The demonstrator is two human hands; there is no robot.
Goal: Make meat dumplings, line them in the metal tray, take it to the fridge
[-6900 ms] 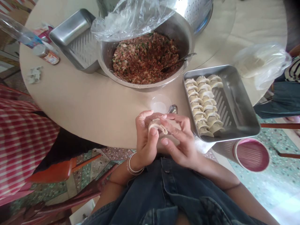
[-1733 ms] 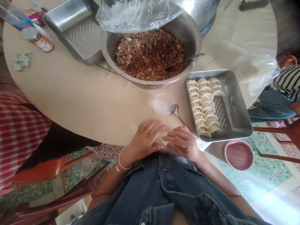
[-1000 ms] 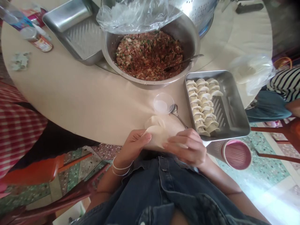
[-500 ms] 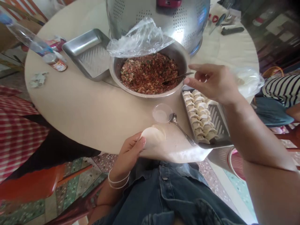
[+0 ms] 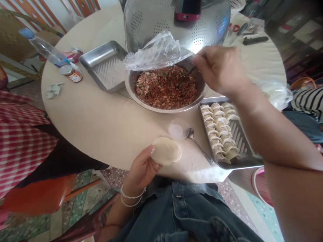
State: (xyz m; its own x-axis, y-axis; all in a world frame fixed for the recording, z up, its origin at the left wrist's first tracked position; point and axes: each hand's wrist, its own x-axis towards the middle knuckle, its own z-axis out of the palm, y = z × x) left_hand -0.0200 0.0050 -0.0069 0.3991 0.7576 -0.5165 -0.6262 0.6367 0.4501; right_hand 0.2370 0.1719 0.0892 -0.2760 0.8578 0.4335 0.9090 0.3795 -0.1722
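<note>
My left hand (image 5: 141, 169) holds a round, flat dumpling wrapper (image 5: 166, 151) by its edge over the table's near rim. My right hand (image 5: 219, 69) reaches over the steel bowl (image 5: 161, 107) of minced red filling (image 5: 165, 87), its fingers closed on the handle of a spoon (image 5: 188, 72) that dips into the filling. A steel tray (image 5: 248, 144) with rows of folded dumplings (image 5: 219, 129) lies under my right forearm.
A small clear dish (image 5: 178, 128) and a second spoon (image 5: 200, 146) lie near the wrapper. An empty tray (image 5: 106, 65), a colander (image 5: 176, 27) with a phone (image 5: 188, 9) on it, a plastic bag (image 5: 157, 52), a bottle (image 5: 44, 48) and a jar (image 5: 70, 72) stand farther back.
My hands finished folding a dumpling, then peeled off a fresh wrapper. My right hand has since reached forward from the tray and closed on the spoon in the filling bowl.
</note>
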